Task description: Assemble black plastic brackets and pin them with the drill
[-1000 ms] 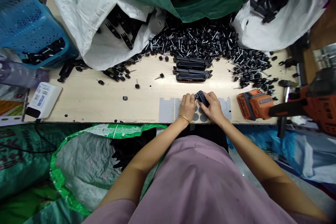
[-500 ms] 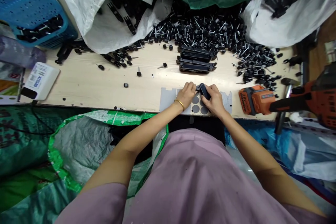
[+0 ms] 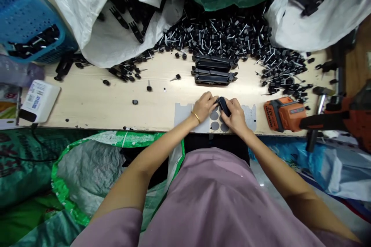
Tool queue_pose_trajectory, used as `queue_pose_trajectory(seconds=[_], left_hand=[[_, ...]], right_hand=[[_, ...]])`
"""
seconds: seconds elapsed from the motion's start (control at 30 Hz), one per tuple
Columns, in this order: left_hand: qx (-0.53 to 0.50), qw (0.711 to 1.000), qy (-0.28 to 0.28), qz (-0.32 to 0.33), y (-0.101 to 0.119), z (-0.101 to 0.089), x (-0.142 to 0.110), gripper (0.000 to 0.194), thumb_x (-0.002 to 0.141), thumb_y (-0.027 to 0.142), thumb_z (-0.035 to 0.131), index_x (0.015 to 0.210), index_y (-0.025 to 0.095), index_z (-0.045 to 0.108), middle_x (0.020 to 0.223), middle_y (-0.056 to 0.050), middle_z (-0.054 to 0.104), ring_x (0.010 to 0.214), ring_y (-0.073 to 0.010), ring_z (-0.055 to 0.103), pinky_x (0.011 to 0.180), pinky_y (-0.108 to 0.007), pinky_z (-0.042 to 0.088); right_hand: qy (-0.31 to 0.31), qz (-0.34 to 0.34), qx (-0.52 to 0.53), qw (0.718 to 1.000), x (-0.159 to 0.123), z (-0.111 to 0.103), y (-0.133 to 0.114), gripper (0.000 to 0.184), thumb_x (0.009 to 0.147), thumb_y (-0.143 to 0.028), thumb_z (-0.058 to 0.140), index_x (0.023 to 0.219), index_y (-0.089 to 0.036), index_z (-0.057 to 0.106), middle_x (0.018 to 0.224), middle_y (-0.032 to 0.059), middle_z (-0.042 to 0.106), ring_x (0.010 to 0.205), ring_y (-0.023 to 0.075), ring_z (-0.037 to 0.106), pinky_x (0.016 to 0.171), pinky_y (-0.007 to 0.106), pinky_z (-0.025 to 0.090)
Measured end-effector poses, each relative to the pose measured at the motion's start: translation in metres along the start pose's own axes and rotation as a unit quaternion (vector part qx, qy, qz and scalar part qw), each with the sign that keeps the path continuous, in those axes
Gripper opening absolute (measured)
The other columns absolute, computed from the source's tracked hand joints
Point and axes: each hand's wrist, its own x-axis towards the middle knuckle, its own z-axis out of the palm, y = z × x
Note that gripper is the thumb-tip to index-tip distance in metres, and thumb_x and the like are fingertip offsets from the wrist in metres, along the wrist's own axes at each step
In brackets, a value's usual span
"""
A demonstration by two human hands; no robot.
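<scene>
My right hand [image 3: 236, 115] is wrapped round a small black elongated plastic part [image 3: 224, 106], which has a rounded end with a hole. My left hand [image 3: 203, 107], a gold bangle at its wrist, pinches at the upper left end of that part; its fingertips partly hide what they grip. Both hands are just over a grey sheet with round dark spots [image 3: 215, 125] at the bench's front edge. Beyond them lie several long black folded parts [image 3: 216, 76], side by side. A few loose black-headed screws [image 3: 149, 86] are scattered to the left.
A heap of black-headed screws [image 3: 220, 34] covers the back of the bench [image 3: 95, 96]. An orange battery [image 3: 285, 114] and a hammer [image 3: 320, 102] lie right, near an orange power tool [image 3: 353, 123]. White sacks [image 3: 101, 42], a blue basket [image 3: 26, 15] and a white box [image 3: 40, 100] stand left.
The view has shifted slightly, so the bench sits lower in it. The black part is turned a little more upright between my hands, and both hands keep hold.
</scene>
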Motion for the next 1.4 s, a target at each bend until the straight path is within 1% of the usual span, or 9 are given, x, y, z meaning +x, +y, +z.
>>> queue_pose_trajectory(seconds=[0.07,0.13,0.43,0.77,1.03,1.13,1.27,1.33,1.4], left_hand=[[-0.008,0.993,0.083,-0.089,0.014,0.011,-0.007,0.030,0.092,0.026,0.041,0.116,0.015,0.055,0.084,-0.004,0.045,0.079,-0.0165,0.048,0.074,-0.029,0.046],[-0.025,0.989,0.102,-0.105,0.022,0.017,-0.012,0.031,0.091,0.025,0.044,0.118,0.015,0.055,0.083,-0.003,0.045,0.078,-0.0161,0.048,0.072,-0.029,0.046],[-0.069,0.995,0.059,-0.041,0.006,0.005,-0.004,0.032,0.090,0.024,0.047,0.120,0.015,0.055,0.081,-0.003,0.046,0.076,-0.0142,0.049,0.070,-0.026,0.048],[-0.035,0.987,0.111,-0.114,0.027,0.018,-0.012,0.033,0.091,0.023,0.046,0.121,0.016,0.056,0.081,-0.003,0.046,0.075,-0.0147,0.049,0.071,-0.027,0.046],[-0.058,0.989,0.059,-0.122,0.021,0.000,-0.009,0.033,0.089,0.021,0.047,0.120,0.020,0.056,0.086,-0.003,0.049,0.083,-0.0158,0.052,0.078,-0.029,0.047],[-0.029,0.990,0.061,-0.126,0.013,-0.015,-0.016,0.042,0.087,0.017,0.047,0.129,0.022,0.050,0.092,-0.006,0.050,0.092,-0.0195,0.050,0.086,-0.037,0.045],[-0.050,0.988,0.090,-0.115,0.004,-0.026,-0.026,0.056,0.083,0.014,0.047,0.138,0.025,0.039,0.106,-0.008,0.048,0.102,-0.0210,0.050,0.092,-0.039,0.045],[-0.054,0.988,0.088,-0.112,0.002,-0.025,-0.026,0.059,0.082,0.012,0.045,0.138,0.027,0.038,0.108,-0.007,0.049,0.102,-0.0203,0.052,0.091,-0.037,0.045],[-0.048,0.989,0.083,-0.110,0.001,-0.024,-0.024,0.059,0.081,0.010,0.043,0.137,0.028,0.039,0.107,-0.007,0.049,0.101,-0.0200,0.053,0.091,-0.037,0.045]], right_hand=[[-0.002,0.004,0.010,1.000,0.000,0.000,-0.001,0.047,0.081,-0.020,0.050,0.128,-0.019,0.048,0.089,0.0056,0.045,0.083,0.0208,0.051,0.076,0.034,0.048],[-0.005,0.009,0.018,1.000,0.001,0.001,-0.001,0.049,0.081,-0.019,0.049,0.130,-0.019,0.046,0.089,0.0056,0.044,0.084,0.0205,0.051,0.076,0.033,0.049],[-0.009,0.032,0.049,0.998,0.001,0.005,0.002,0.059,0.080,-0.012,0.049,0.137,-0.022,0.039,0.092,0.0062,0.046,0.088,0.0205,0.051,0.080,0.034,0.049],[-0.003,0.045,0.038,0.998,0.002,0.011,0.003,0.056,0.081,-0.016,0.050,0.136,-0.022,0.040,0.095,0.0074,0.049,0.092,0.0228,0.051,0.081,0.037,0.050],[-0.034,0.039,0.110,0.993,0.007,-0.008,-0.001,0.048,0.081,-0.024,0.056,0.129,-0.025,0.049,0.091,0.0048,0.052,0.084,0.0193,0.055,0.077,0.035,0.051],[0.050,0.045,0.124,0.990,0.047,-0.040,0.019,0.036,0.084,-0.031,0.055,0.118,-0.024,0.058,0.092,0.0040,0.054,0.080,0.0160,0.055,0.071,0.030,0.050],[0.335,0.125,0.036,0.933,0.158,-0.097,0.073,0.033,0.085,-0.023,0.043,0.114,-0.017,0.057,0.113,0.0105,0.052,0.104,0.0199,0.051,0.090,0.036,0.043],[0.346,0.215,0.013,0.913,0.217,-0.119,0.099,0.042,0.081,-0.012,0.038,0.121,-0.009,0.049,0.120,0.0167,0.049,0.107,0.0214,0.050,0.097,0.040,0.037],[0.315,0.207,0.022,0.926,0.262,-0.131,0.117,0.045,0.076,-0.010,0.043,0.121,-0.005,0.048,0.114,0.0178,0.054,0.103,0.0234,0.052,0.096,0.043,0.038]])
